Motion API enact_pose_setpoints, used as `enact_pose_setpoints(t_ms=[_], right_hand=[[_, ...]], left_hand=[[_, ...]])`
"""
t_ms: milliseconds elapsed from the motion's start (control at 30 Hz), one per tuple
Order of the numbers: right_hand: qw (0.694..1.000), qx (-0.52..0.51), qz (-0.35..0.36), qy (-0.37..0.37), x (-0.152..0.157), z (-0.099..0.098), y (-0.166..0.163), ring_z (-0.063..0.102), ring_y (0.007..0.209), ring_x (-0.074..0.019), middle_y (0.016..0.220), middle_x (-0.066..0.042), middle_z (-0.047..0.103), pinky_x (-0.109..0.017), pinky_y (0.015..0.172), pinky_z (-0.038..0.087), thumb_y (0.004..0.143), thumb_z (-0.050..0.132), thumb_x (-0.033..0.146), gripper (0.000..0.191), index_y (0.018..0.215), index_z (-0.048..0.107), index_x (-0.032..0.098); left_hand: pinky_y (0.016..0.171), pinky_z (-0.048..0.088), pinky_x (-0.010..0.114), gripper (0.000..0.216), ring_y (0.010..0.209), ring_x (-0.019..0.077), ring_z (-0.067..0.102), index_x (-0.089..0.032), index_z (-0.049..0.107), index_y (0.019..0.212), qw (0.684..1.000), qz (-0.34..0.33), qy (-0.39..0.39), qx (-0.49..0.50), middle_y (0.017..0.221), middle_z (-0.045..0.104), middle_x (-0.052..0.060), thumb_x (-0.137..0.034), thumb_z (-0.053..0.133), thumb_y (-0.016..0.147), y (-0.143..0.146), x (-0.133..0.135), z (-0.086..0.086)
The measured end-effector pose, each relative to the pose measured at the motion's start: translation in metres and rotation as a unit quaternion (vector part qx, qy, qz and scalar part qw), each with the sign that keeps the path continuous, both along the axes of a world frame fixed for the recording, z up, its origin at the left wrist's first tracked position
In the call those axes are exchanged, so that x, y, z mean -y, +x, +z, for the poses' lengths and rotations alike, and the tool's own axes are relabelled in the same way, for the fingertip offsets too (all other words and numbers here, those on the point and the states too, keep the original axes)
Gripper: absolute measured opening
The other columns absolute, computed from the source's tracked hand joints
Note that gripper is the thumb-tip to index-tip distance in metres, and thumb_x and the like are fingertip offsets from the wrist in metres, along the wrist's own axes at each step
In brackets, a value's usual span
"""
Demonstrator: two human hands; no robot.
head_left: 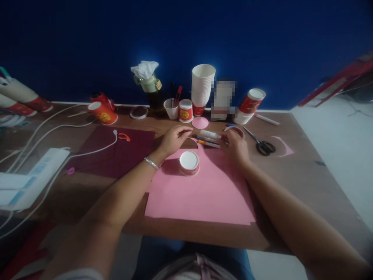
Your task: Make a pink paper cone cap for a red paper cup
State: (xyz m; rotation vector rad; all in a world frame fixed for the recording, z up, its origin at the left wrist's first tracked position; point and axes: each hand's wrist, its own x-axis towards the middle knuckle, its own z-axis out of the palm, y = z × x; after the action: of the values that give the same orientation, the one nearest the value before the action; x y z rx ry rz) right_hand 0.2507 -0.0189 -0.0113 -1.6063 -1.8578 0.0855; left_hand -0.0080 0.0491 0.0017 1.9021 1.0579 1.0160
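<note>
My right hand [235, 147] has its fingers closed at the right end of a small white tube with a label [209, 134]. My left hand [175, 140] hovers left of that tube, fingers stretched to the right and thumb a little apart, with nothing visible in them. Below and between both hands, a short red-and-white paper cup piece [189, 162] stands on a pink sheet [201, 198] that has a round cut-out at its top edge. Several pens [208, 143] lie beneath the tube. A pink paper disc with a cut [200, 123] rests behind it.
Black-handled scissors [264, 147] and a pink offcut [284, 147] lie at right. Along the back stand a tall cup stack [202, 85], a red cup [185, 111], a jar [152, 91] and tilted cups [250, 107]. Cables and a white power strip [40, 177] occupy the left.
</note>
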Motion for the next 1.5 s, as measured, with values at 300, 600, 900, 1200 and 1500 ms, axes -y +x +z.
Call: enact_pose_setpoints(t_ms=[300,600,900,1200,1500], right_hand=[[0.996,0.085,-0.022,-0.035,-0.009,-0.006,0.003,0.065,0.102,-0.0348,0.1,-0.017,0.074,-0.045,0.088,0.05,0.094,0.062,0.026,0.016,0.098,0.074,0.018],[0.993,0.11,-0.004,-0.04,-0.006,-0.005,0.003,0.062,0.116,-0.0362,0.113,-0.017,0.075,-0.05,0.099,0.049,0.096,0.059,0.022,0.025,0.113,0.076,0.017],[0.993,0.116,0.01,-0.029,-0.001,0.002,0.0,0.063,0.113,-0.0365,0.111,-0.017,0.075,-0.05,0.097,0.051,0.097,0.057,0.024,0.026,0.114,0.076,0.018],[0.986,0.145,0.035,-0.069,-0.047,0.03,-0.033,0.069,0.111,-0.0331,0.122,-0.017,0.073,-0.043,0.092,0.055,0.094,0.064,0.024,0.029,0.121,0.072,0.018],[0.981,0.155,0.024,-0.109,-0.094,0.03,-0.06,0.063,0.119,-0.039,0.126,-0.023,0.071,-0.05,0.1,0.052,0.092,0.063,0.018,0.032,0.122,0.07,0.011]], left_hand=[[0.094,0.058,0.037,0.018,0.099,0.0208,0.074,-0.02,0.079,0.102,0.999,-0.003,0.017,-0.04,0.107,0.08,0.007,-0.024,0.064,0.093,-0.003,-0.002,-0.002],[0.091,0.058,0.035,0.019,0.091,0.019,0.073,-0.018,0.079,0.102,1.0,-0.016,0.004,-0.024,0.101,0.081,0.007,-0.026,0.066,0.091,-0.009,-0.009,0.021],[0.072,0.058,0.031,0.016,0.073,0.0175,0.071,-0.017,0.078,0.101,0.996,0.014,-0.082,-0.042,0.087,0.079,0.006,-0.023,0.07,0.087,-0.021,-0.004,0.015],[0.075,0.059,0.032,0.018,0.077,0.0179,0.071,-0.015,0.075,0.102,0.995,0.032,-0.094,-0.031,0.088,0.077,0.007,-0.022,0.072,0.085,-0.012,-0.015,0.009],[0.071,0.056,0.025,0.019,0.075,0.0119,0.066,-0.017,0.075,0.106,0.996,0.056,-0.069,0.025,0.097,0.076,0.006,-0.024,0.069,0.089,-0.039,0.03,0.033]])
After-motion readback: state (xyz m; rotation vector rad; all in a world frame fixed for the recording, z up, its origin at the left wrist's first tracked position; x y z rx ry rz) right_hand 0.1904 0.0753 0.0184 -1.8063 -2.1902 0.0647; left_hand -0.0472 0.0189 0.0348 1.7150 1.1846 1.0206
